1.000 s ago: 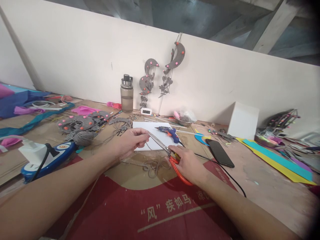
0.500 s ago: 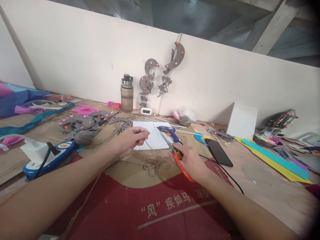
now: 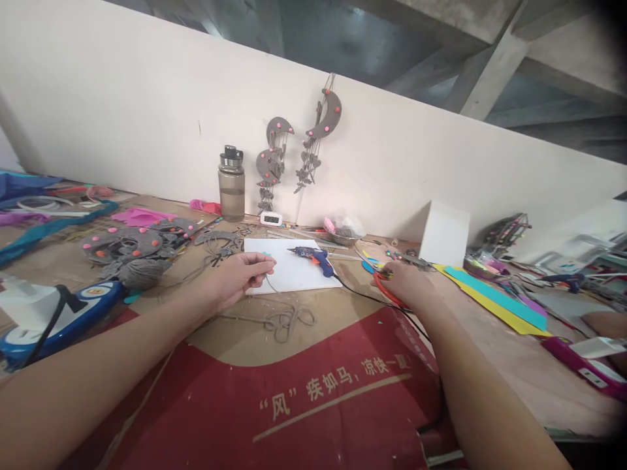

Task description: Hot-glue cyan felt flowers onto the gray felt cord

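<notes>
My left hand is closed in a pinch on a thin grey cord above the front of a white board. Loose coils of the cord lie on the cardboard just below. Further right, my right hand is closed over the orange-handled scissors, low over the table. Their blades point up and left, near a blue and yellow piece. Between my hands, a blue glue gun rests on the board, its nozzle pointing left.
A water bottle and a small digital clock stand by the wall, where grey felt moon hangings hang. Left are a yarn ball and a blue power strip. Coloured sheets and another person's hand are at right.
My right hand has carried the scissors right, away from the board and glue gun. My left hand keeps its pinch on the cord. The view has turned right.
</notes>
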`<state>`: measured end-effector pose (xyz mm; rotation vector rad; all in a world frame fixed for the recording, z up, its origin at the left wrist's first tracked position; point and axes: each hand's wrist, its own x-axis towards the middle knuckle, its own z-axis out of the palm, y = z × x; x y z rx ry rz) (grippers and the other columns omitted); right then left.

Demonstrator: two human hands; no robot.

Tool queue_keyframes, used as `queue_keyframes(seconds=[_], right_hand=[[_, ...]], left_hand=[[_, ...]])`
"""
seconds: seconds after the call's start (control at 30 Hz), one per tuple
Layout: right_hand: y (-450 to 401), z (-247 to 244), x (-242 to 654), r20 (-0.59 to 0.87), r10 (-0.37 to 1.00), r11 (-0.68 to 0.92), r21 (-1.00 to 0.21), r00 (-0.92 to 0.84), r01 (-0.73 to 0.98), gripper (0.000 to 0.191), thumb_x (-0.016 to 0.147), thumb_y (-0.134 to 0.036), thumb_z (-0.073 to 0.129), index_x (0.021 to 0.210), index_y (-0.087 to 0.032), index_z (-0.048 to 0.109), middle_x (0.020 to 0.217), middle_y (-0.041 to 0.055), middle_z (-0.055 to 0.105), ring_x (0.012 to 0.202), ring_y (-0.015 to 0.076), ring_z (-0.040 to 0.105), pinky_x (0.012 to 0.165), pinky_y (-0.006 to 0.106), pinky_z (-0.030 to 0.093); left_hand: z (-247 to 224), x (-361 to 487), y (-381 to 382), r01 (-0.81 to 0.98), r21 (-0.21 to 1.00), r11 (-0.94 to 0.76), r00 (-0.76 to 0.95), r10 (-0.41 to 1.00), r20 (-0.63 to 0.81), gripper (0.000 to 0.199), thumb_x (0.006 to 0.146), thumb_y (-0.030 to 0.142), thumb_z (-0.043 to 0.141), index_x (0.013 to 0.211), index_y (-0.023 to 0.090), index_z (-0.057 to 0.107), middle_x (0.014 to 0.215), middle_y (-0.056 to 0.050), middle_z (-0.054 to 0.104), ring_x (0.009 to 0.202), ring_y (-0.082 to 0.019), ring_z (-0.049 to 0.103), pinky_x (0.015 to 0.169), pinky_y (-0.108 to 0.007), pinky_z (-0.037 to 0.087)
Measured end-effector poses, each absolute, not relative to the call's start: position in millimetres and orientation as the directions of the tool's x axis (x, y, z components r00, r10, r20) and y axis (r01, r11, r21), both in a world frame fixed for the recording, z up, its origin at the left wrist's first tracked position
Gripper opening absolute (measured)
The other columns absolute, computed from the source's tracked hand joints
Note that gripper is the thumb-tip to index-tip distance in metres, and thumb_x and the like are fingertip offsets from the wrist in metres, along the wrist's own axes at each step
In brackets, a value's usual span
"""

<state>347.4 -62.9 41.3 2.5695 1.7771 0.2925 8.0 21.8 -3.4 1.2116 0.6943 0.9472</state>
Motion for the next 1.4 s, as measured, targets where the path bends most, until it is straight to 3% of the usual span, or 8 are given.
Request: queue_keyframes(seconds=[0.27,0.5,0.6,0.73,0.83,0.97,1.17,1.4], right_hand=[[-53,31,351,0.042,0.963,-0.27,0.123,0.266,0.955,0.04,0.075,-0.042,0.051,0.107,-0.022,0.066,0.102,0.0111,0.068,0.091,0.0244,0.061,0.072,0.028,0.041],[-31,27,342,0.072,0.98,-0.192,0.072,0.187,0.979,0.041,0.075,-0.032,0.055,0.114,-0.019,0.062,0.104,0.0133,0.067,0.092,0.0259,0.061,0.071,0.03,0.042],[-26,28,326,0.223,0.955,-0.215,0.054,0.198,0.975,0.034,0.075,-0.027,0.058,0.107,-0.017,0.066,0.106,0.0165,0.063,0.102,0.0282,0.056,0.08,0.036,0.041],[-26,32,271,0.506,0.862,0.166,-0.304,0.011,0.938,0.024,0.084,-0.027,0.047,0.093,-0.018,0.067,0.099,0.01,0.064,0.101,0.0211,0.055,0.088,0.036,0.04],[-27,30,217,0.454,0.891,0.358,-0.698,-0.003,0.62,0.024,0.083,-0.036,0.051,0.092,-0.019,0.064,0.089,0.004,0.066,0.079,0.0148,0.058,0.074,0.03,0.046],[-24,17,168,0.352,0.936,0.342,-0.907,-0.004,0.246,0.023,0.075,-0.035,0.06,0.093,-0.02,0.065,0.092,0.0027,0.064,0.077,0.0124,0.056,0.067,0.027,0.048],[-23,0,154,0.281,0.96,0.282,-0.958,0.021,-0.055,0.021,0.072,-0.035,0.066,0.087,-0.021,0.064,0.084,0.0,0.062,0.072,0.0104,0.054,0.064,0.024,0.045],[-26,-10,158,0.381,0.911,0.386,-0.922,0.159,-0.004,0.015,0.078,-0.034,0.059,0.078,-0.019,0.056,0.077,-0.0024,0.056,0.072,0.0102,0.051,0.072,0.025,0.042]], left_hand=[[-3,9,20,-0.229,0.969,0.097,0.45,0.893,0.017,0.022,0.061,0.023,0.077,0.075,0.01,0.066,0.069,-0.001,0.056,0.052,-0.003,0.04,0.046,-0.017,0.027],[3,9,14,-0.295,0.944,0.146,0.484,0.875,0.016,0.023,0.059,0.017,0.077,0.078,0.01,0.067,0.068,-0.001,0.057,0.053,-0.003,0.043,0.048,-0.018,0.032],[4,10,14,-0.342,0.921,0.185,0.489,0.872,0.006,0.026,0.059,0.016,0.078,0.082,0.011,0.066,0.072,-0.003,0.06,0.052,-0.003,0.045,0.049,-0.017,0.034],[2,12,15,-0.408,0.892,0.196,0.503,0.864,0.04,0.035,0.063,0.016,0.077,0.095,0.014,0.064,0.074,-0.003,0.062,0.053,-0.004,0.048,0.052,-0.017,0.038],[0,13,14,-0.447,0.875,0.188,0.508,0.858,0.075,0.042,0.066,0.016,0.075,0.105,0.016,0.06,0.074,-0.003,0.063,0.053,-0.004,0.048,0.053,-0.017,0.038],[2,13,12,-0.478,0.865,0.155,0.487,0.866,0.114,0.046,0.067,0.017,0.073,0.11,0.016,0.056,0.072,0.0,0.06,0.055,-0.005,0.048,0.057,-0.019,0.04],[8,12,7,-0.312,0.947,-0.073,0.431,0.878,0.209,0.039,0.069,0.021,0.068,0.106,0.017,0.056,0.07,0.003,0.054,0.057,-0.007,0.045,0.056,-0.021,0.035],[7,13,1,-0.187,0.966,-0.179,0.493,0.833,0.25,0.043,0.069,0.015,0.059,0.111,0.02,0.056,0.078,0.001,0.058,0.064,-0.01,0.05,0.06,-0.022,0.038]])
